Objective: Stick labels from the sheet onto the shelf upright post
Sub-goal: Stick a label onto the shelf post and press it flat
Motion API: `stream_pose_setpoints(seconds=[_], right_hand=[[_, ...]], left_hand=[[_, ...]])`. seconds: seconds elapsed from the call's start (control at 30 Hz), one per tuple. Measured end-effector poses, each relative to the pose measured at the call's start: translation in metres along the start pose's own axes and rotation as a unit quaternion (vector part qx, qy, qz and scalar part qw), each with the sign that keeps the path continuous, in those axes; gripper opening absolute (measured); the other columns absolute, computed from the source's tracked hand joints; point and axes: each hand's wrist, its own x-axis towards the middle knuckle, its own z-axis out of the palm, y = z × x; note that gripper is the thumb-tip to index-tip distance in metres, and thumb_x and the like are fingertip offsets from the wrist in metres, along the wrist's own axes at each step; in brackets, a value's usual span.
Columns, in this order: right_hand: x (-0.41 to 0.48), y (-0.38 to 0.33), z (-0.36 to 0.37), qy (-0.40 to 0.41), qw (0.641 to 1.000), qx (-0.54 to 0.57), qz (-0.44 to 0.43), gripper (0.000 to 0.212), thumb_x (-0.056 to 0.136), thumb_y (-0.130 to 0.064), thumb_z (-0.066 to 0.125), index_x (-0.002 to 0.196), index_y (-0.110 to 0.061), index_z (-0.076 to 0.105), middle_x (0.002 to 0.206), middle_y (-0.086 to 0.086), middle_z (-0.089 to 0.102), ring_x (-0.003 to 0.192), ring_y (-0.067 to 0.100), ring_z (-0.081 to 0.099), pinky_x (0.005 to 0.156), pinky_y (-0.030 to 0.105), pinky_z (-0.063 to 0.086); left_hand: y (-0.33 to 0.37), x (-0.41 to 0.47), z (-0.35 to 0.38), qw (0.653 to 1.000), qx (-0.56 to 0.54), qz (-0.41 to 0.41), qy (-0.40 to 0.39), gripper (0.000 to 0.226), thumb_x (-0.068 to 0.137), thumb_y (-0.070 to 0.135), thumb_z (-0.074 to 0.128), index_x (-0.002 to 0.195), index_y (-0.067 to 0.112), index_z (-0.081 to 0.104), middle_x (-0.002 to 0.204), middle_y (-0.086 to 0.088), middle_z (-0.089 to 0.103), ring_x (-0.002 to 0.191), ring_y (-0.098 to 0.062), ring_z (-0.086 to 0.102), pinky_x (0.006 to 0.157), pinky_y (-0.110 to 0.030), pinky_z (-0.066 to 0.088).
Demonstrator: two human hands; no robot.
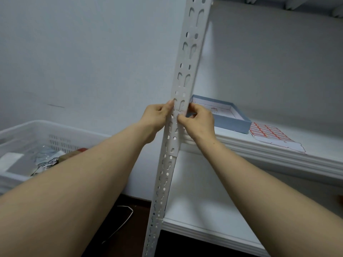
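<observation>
In the head view, both hands meet on the shelf upright post, a pale, perforated metal angle with keyhole slots and small round holes. The left hand is curled, its thumb pressed against the post's left edge; the right hand pinches at the post's face with thumb and forefinger. Whether a label sits under the fingers cannot be told: it is hidden or too small. This reads as the pressing-down step.

Next would likely be a reach to the label sheet, which lies flat on the white shelf board, well apart from the hands, just beside a shallow blue cardboard box. Its thin red-bordered labels will need a fingernail to lift. A white slotted plastic crate sits to the left.
</observation>
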Motion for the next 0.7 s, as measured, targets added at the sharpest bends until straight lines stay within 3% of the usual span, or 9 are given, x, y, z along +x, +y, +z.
stream_pose_setpoints(seconds=[0.17, 0.37, 0.47, 0.6, 0.7], right_hand=[[0.008, -0.002, 0.003, -0.017, 1.000, 0.016, 0.019, 0.029, 0.069, -0.017, 0.066, 0.099, -0.014, 0.070, 0.091, -0.002, 0.072, 0.086, 0.016, 0.067, 0.082, 0.033, 0.054], [0.012, -0.004, 0.010, -0.001, 1.000, -0.021, 0.017, 0.021, 0.068, -0.026, 0.067, 0.083, -0.011, 0.069, 0.079, 0.001, 0.072, 0.079, 0.020, 0.067, 0.076, 0.039, 0.055], [0.013, -0.003, 0.011, 0.005, 1.000, -0.018, 0.014, 0.020, 0.068, -0.025, 0.066, 0.081, -0.010, 0.068, 0.079, 0.003, 0.071, 0.078, 0.021, 0.067, 0.075, 0.039, 0.055], [0.013, -0.001, 0.012, 0.009, 1.000, -0.027, 0.005, 0.021, 0.069, -0.025, 0.066, 0.083, -0.009, 0.068, 0.079, 0.004, 0.070, 0.078, 0.022, 0.065, 0.072, 0.037, 0.054], [0.014, -0.001, 0.012, 0.010, 0.999, -0.032, -0.001, 0.024, 0.070, -0.026, 0.066, 0.087, -0.009, 0.068, 0.082, 0.005, 0.070, 0.079, 0.022, 0.065, 0.074, 0.038, 0.054]], left_hand=[[0.000, 0.000, -0.005, 0.999, 0.027, -0.002, -0.036, 0.034, 0.099, 0.039, 0.042, 0.099, 0.011, 0.061, 0.092, -0.007, 0.065, 0.078, -0.017, 0.061, 0.085, -0.033, 0.052], [-0.007, 0.004, -0.007, 0.997, 0.065, 0.028, -0.033, 0.041, 0.097, 0.046, 0.041, 0.107, 0.011, 0.060, 0.106, -0.006, 0.065, 0.097, -0.020, 0.062, 0.097, -0.041, 0.049], [-0.008, 0.004, -0.006, 0.997, 0.058, 0.036, -0.029, 0.039, 0.097, 0.046, 0.041, 0.104, 0.014, 0.061, 0.105, -0.005, 0.065, 0.099, -0.019, 0.061, 0.099, -0.042, 0.048], [-0.010, 0.003, -0.004, 0.998, 0.036, 0.030, -0.032, 0.036, 0.098, 0.045, 0.040, 0.085, 0.021, 0.064, 0.098, -0.003, 0.068, 0.091, -0.016, 0.064, 0.094, -0.035, 0.050], [-0.010, 0.002, -0.004, 0.999, 0.021, 0.026, -0.034, 0.038, 0.098, 0.044, 0.041, 0.091, 0.018, 0.067, 0.094, -0.001, 0.069, 0.083, -0.012, 0.064, 0.088, -0.028, 0.051]])
